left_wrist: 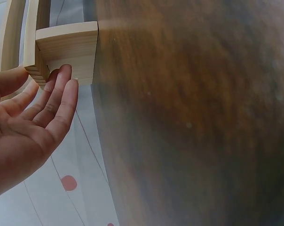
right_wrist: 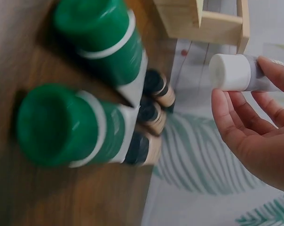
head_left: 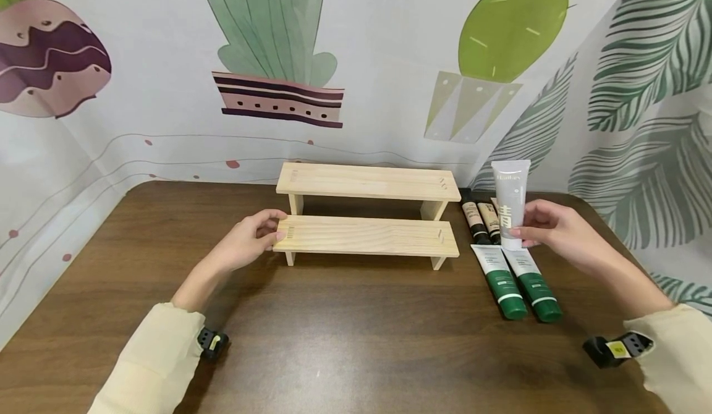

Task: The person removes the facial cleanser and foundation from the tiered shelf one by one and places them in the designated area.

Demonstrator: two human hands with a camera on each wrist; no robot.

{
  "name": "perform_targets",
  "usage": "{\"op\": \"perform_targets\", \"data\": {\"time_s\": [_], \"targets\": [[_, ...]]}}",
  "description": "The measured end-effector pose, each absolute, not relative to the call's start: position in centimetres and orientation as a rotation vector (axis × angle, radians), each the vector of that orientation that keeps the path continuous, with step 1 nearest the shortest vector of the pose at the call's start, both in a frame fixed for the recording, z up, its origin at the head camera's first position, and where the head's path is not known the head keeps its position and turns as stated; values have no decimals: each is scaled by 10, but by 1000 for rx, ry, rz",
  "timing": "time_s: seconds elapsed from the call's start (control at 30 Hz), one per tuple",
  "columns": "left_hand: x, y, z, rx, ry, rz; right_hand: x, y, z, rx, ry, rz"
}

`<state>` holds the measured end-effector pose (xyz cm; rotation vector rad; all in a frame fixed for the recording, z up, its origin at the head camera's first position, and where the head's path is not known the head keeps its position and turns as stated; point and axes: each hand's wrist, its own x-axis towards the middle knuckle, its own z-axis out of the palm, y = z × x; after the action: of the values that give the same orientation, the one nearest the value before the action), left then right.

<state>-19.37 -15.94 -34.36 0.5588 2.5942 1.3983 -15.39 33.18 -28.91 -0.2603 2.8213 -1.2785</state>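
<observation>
My right hand (head_left: 547, 225) holds a grey squeeze tube (head_left: 510, 194) upright, cap down, pinched near its white cap (right_wrist: 230, 72). The tube is raised above two green-and-white tubes (head_left: 502, 284) that lie side by side on the table. On the left, my left hand (head_left: 250, 241) grips the left end of the lower step of a two-tier wooden stand (head_left: 361, 236). In the left wrist view, the thumb (left_wrist: 11, 81) touches the step's end while the other fingers reach underneath it.
Several small beige tubes with black caps (head_left: 474, 221) lie behind the green-and-white ones, right of the stand. The brown wooden table (head_left: 334, 340) meets a printed cloth backdrop (head_left: 384, 49) at its back edge.
</observation>
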Motion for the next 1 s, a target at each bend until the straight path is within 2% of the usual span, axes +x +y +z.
{"op": "perform_targets", "data": {"time_s": [0.6, 1.0], "targets": [[-194, -161, -344, 576, 2595, 1376, -122, 396, -312, -88, 2765, -1251], [-194, -161, -345, 583, 2593, 1383, -107, 415, -327, -17, 2688, -1279]]}}
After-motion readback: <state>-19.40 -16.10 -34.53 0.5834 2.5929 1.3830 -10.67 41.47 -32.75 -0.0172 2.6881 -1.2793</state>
